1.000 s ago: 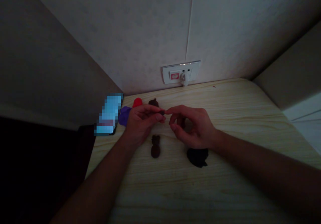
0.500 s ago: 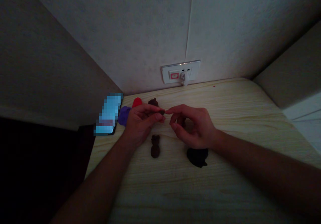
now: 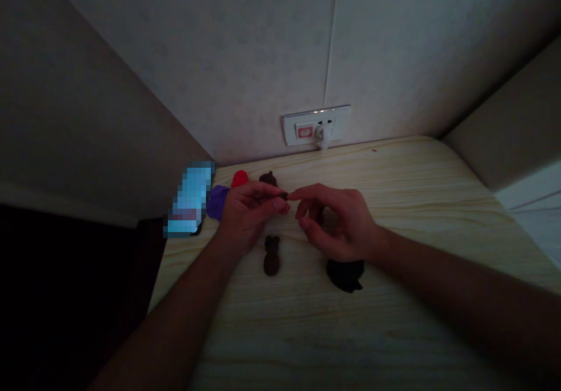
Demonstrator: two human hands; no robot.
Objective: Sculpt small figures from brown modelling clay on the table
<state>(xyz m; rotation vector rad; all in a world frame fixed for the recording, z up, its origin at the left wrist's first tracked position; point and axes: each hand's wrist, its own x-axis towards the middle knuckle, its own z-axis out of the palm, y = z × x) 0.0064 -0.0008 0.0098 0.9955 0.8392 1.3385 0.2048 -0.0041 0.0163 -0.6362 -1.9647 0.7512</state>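
Your left hand (image 3: 249, 213) has the small dark brown piece (image 3: 284, 196) pinched between thumb and fingers, and your right hand (image 3: 335, 218) is curled, its index fingertip right at that piece. Over the bench (image 3: 394, 321), that puts both hands just beyond the brown two-lobed figure (image 3: 272, 256), with the brown lump (image 3: 267, 178) farther behind it and the black lump (image 3: 345, 275) off to its right.
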